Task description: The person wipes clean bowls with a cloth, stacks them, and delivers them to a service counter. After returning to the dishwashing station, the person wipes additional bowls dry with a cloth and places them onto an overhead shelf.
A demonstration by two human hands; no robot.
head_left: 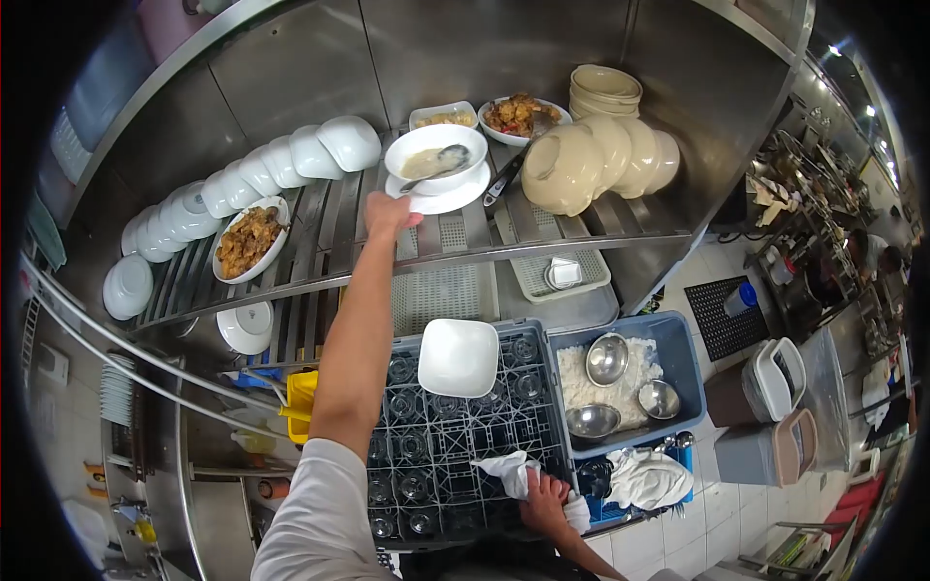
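Observation:
My left hand is stretched up to the slatted metal shelf, its fingers closed at the near left edge of a white plate. On that plate stands a white bowl of pale, creamy food with a metal spoon in it. Low in front of me, my right hand grips a white cloth over the right side of a dark glass rack. Upturned glasses fill many of the rack's compartments. A squarish white dish rests on top of them.
White bowls line the shelf's left, near a dish of fried food. Beige bowls lean at its right, beside another food dish. A blue-grey tub of white powder with metal bowls stands right of the rack.

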